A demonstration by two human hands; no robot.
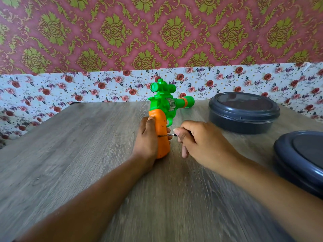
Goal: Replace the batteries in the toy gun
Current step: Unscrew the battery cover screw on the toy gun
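A toy gun (164,109) with a green body, a green scope and an orange grip stands near the middle of the wooden table (78,154), barrel pointing right and away. My left hand (146,142) grips the orange handle from the left side. My right hand (201,144) pinches a small screwdriver (168,135) whose thin metal shaft lies level, its tip touching the handle's side. No batteries are visible.
A round dark grey lidded container (243,112) sits at the back right of the table. A second one (300,158) sits at the right edge, partly cut off. A floral-papered wall runs directly behind the table.
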